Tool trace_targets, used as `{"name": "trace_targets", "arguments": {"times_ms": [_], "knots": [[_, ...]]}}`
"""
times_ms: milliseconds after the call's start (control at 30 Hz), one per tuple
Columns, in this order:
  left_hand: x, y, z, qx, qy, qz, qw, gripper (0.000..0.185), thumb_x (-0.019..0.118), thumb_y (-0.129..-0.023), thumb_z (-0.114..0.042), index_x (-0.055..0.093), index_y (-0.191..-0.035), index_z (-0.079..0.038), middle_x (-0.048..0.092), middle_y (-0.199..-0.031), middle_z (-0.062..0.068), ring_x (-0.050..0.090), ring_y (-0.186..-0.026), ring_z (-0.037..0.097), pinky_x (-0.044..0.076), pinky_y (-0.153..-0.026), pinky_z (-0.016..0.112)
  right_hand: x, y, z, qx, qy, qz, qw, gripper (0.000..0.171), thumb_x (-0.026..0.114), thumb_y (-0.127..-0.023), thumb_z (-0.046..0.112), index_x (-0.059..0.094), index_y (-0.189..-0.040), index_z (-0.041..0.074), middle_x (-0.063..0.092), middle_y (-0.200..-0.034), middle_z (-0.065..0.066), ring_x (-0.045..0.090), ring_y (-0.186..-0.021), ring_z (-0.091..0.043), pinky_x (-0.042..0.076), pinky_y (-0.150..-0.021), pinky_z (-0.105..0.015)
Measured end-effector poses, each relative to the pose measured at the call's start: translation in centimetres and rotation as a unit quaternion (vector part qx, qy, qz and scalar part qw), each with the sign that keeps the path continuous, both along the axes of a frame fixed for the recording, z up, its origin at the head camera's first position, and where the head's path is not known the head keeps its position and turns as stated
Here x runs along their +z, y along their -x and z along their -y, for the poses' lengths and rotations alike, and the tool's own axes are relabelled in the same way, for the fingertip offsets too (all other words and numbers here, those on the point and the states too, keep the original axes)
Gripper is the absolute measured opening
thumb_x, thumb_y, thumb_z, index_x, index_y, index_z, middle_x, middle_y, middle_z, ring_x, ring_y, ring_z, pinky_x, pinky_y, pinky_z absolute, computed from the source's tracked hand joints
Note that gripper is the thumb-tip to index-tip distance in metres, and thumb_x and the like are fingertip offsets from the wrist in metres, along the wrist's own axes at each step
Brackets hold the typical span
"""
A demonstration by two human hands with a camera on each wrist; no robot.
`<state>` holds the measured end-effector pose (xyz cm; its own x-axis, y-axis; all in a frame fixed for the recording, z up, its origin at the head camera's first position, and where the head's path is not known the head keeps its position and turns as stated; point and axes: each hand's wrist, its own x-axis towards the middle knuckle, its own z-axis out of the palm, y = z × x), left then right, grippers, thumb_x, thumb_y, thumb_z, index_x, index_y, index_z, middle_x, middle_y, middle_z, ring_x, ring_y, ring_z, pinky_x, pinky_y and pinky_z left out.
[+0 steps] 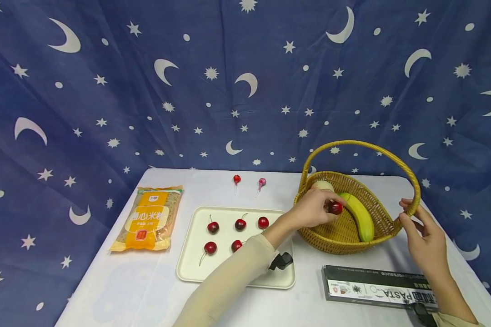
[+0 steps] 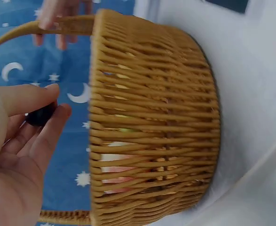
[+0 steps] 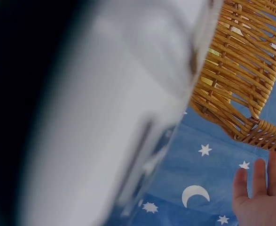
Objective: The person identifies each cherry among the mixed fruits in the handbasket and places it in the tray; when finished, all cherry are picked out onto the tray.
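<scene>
The left hand (image 1: 313, 208) pinches a dark red cherry (image 1: 336, 208) between thumb and fingertips, holding it over the wicker basket (image 1: 376, 213) on the white table (image 1: 147, 290). The right hand (image 1: 423, 238) touches the basket handle (image 1: 411, 210) where it meets the rim, thumb and fingers curled lightly about it. In the basket lie a banana (image 1: 359, 217) and a pale round thing, mostly hidden behind the left hand. Left of the basket, a cream tray (image 1: 192, 268) carries five more cherries. Two lollipops (image 1: 237, 180) lie behind it, a yellow packet (image 1: 149, 218) at far left, a pasta box (image 1: 376, 287) near the right forearm. The right wrist view is largely blurred.
</scene>
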<state>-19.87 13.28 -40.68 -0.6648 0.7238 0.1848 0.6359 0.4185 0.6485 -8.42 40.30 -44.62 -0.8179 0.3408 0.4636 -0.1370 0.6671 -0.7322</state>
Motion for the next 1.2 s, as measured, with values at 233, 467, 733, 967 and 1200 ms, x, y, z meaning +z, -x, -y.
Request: {"name": "trace_targets", "arguments": {"times_ms": [233, 467, 733, 967, 1200], "knots": [[0.5, -2.0, 2.1, 0.022, -0.101, 0.059, 0.9929, 0.037, 0.084, -0.090, -0.004, 0.077, -0.125, -0.015, 0.073, -0.129, 0.003, 0.065, -0.104, -0.001, 0.054, -0.082, 0.004, -0.1, 0.0, 0.1, -0.002, 0.002, 0.005, 1.000, 0.042, 0.060, -0.110, 0.019, 0.059, -0.152, 0.014, 0.059, -0.141, 0.032, 0.049, -0.123, 0.020, 0.038, -0.097, 0.006], [0.8, -3.1, 4.0, 0.021, -0.159, 0.070, 0.9846, 0.034, 0.084, -0.088, 0.000, 0.077, -0.120, -0.010, 0.069, -0.125, 0.004, 0.065, -0.113, 0.004, 0.057, -0.084, 0.007, 0.0, 0.1, 0.1, -0.001, 0.007, 0.007, 1.000, 0.042, 0.059, -0.110, 0.019, 0.059, -0.152, 0.015, 0.060, -0.143, 0.030, 0.049, -0.123, 0.019, 0.039, -0.098, 0.005], [1.4, -4.6, 6.5, 0.034, -0.183, 0.045, 0.9815, 0.033, 0.084, -0.088, -0.002, 0.076, -0.119, -0.009, 0.075, -0.123, 0.006, 0.067, -0.110, 0.007, 0.057, -0.092, 0.012, 0.0, -0.1, 0.1, -0.006, 0.010, 0.011, 1.000, 0.042, 0.060, -0.110, 0.018, 0.059, -0.152, 0.018, 0.061, -0.142, 0.029, 0.050, -0.121, 0.020, 0.039, -0.096, 0.005], [1.4, -5.7, 9.1, 0.055, -0.216, 0.072, 0.9722, 0.032, 0.080, -0.089, 0.005, 0.074, -0.119, -0.005, 0.072, -0.118, 0.011, 0.070, -0.105, 0.013, 0.063, -0.088, 0.019, 0.0, 0.1, 0.0, -0.003, 0.017, 0.002, 1.000, 0.042, 0.060, -0.109, 0.016, 0.060, -0.151, 0.016, 0.061, -0.139, 0.031, 0.050, -0.122, 0.019, 0.040, -0.095, 0.005], [0.5, -6.6, 11.7, 0.076, -0.222, 0.060, 0.9702, 0.032, 0.081, -0.089, 0.004, 0.074, -0.120, -0.003, 0.073, -0.120, 0.013, 0.075, -0.110, 0.025, 0.061, -0.089, 0.016, -0.2, 0.0, 0.0, -0.004, 0.021, 0.010, 1.000, 0.042, 0.059, -0.110, 0.018, 0.059, -0.152, 0.017, 0.059, -0.140, 0.033, 0.049, -0.122, 0.020, 0.038, -0.095, 0.006]]}}
